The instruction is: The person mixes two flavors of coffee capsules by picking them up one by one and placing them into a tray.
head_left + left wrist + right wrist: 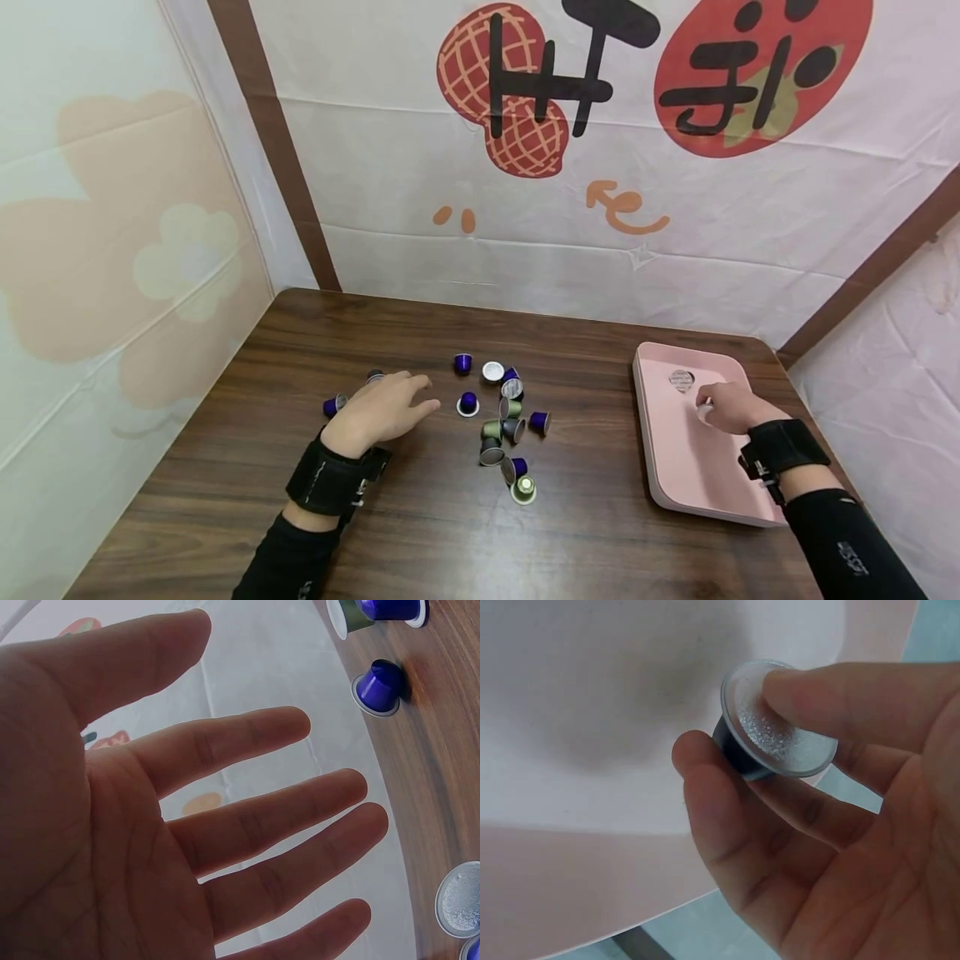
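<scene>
My right hand (pixel 735 407) is inside the pink tray (pixel 716 487) at the right of the table. In the right wrist view it pinches a dark coffee capsule (pixel 754 724), thumb on the silver foil lid and fingers under the cup. Another capsule (pixel 682 381) lies in the tray's far left part, its round printed lid showing. Over the left part of the table, my left hand (pixel 378 412) holds nothing, its fingers spread in the left wrist view. Close by it are a blue capsule (pixel 334 405) and a dark capsule (pixel 374 376), partly hidden behind the hand.
Mid-table lies a loose cluster of coffee capsules: blue ones (pixel 539 422), green ones (pixel 523 489) and dark grey ones (pixel 491 452), some tipped on their sides. A blue capsule (pixel 462 363) stands farther back. Printed cloth (pixel 480 275) hangs behind the wooden table (pixel 420 533).
</scene>
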`<state>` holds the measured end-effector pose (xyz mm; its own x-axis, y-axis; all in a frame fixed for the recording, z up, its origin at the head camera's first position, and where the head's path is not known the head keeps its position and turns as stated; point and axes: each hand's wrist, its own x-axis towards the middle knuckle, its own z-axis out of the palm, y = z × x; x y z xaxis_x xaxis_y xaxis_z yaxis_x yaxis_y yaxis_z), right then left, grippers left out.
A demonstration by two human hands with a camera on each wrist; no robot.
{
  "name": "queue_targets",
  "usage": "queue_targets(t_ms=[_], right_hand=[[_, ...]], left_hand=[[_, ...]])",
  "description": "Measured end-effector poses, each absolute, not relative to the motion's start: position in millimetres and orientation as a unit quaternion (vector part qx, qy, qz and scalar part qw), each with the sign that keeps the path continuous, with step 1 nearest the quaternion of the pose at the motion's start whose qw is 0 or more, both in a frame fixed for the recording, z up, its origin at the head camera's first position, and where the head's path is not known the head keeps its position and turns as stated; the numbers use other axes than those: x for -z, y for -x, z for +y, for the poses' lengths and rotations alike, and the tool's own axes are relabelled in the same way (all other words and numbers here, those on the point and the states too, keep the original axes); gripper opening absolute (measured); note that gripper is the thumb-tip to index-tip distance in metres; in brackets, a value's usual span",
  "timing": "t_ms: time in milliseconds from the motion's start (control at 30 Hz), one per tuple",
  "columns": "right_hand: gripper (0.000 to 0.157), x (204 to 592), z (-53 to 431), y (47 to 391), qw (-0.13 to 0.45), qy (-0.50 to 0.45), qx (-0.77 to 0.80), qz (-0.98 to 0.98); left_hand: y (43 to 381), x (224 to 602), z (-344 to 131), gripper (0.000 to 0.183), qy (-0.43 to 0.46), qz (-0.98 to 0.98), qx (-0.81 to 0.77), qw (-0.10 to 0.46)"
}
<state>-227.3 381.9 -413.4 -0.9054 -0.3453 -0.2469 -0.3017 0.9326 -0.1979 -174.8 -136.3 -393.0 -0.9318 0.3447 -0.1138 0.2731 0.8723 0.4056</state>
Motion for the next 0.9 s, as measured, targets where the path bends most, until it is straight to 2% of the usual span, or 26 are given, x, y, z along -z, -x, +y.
queue_targets(t_ms=[200,367,467,700,900], right_hand=[[0.012,419.7,392.9,231.4,0.141,0.154,0.087,0.974],[0.018,414.7,390.0,230.5,0.139,0.143,0.09,0.976],[0.022,408.1,382.0,228.3,0.121,0.149,0.085,0.978],[0.026,388.8,349.9,216.5,0.041,0.207,0.065,0.975],[0.025,375.3,316.9,204.4,0.032,0.202,0.074,0.976]], left_hand=[[174.4,391.8,-135.2,0.048,-0.156,0.964,-0.191,0.1],[174.1,391.2,-135.9,0.048,-0.154,0.964,-0.194,0.1],[174.4,391.7,-136.3,0.048,-0.153,0.964,-0.191,0.099],[174.0,391.9,-136.5,0.048,-0.154,0.966,-0.185,0.098],[174.2,391.7,-136.2,0.048,-0.155,0.965,-0.188,0.101]])
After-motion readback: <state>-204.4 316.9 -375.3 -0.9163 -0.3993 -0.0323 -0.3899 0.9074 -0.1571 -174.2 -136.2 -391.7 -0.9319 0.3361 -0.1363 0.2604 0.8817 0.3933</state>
